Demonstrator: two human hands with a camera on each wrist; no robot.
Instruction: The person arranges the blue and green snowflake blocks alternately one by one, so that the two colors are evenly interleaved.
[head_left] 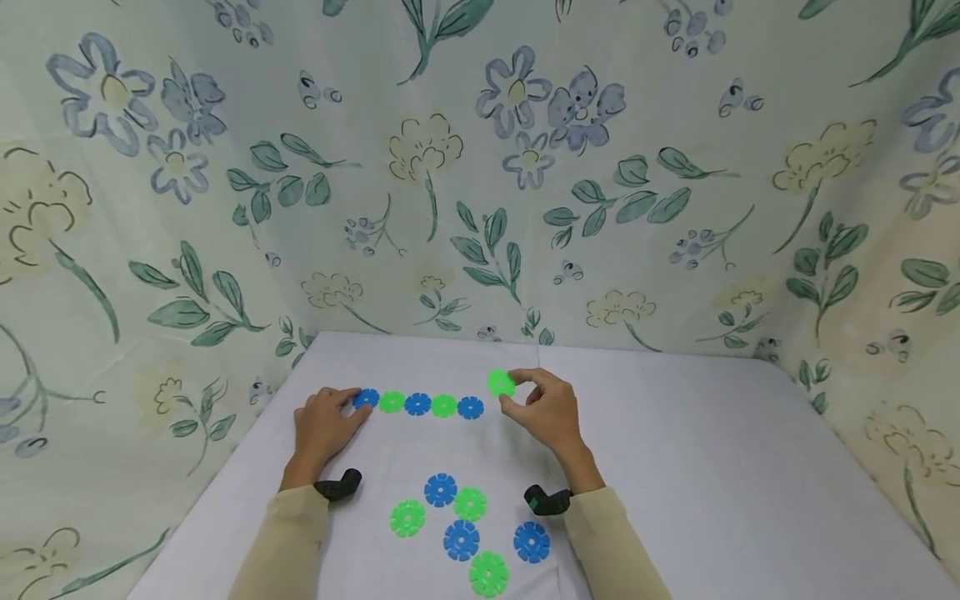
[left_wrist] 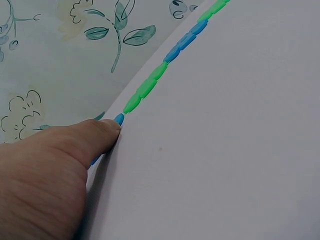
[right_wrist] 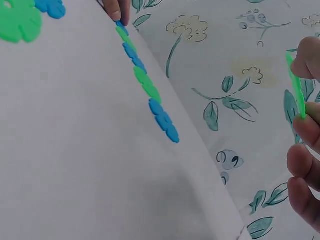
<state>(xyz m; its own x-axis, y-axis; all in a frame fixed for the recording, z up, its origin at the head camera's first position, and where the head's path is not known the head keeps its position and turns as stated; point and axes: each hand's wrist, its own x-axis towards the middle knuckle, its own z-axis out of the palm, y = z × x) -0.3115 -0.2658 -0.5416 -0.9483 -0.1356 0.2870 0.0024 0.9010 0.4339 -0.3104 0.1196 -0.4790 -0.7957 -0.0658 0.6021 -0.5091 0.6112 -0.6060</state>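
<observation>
Pinching a green disc (head_left: 497,382) by its rim, the right hand (head_left: 551,407) holds it beyond the right end of the row (head_left: 414,406), apart from the last blue disc (head_left: 467,409). The left hand (head_left: 324,423) grips the leftmost blue disc (head_left: 366,401) between thumb and finger. That left grip had best be light, enough to steady the row without dragging it crooked. To line up well, the green disc should come down flat, rim just beside its neighbour's, before release. Nearer on the worktop (head_left: 712,467) lie six loose discs (head_left: 453,542), blue and green.
</observation>
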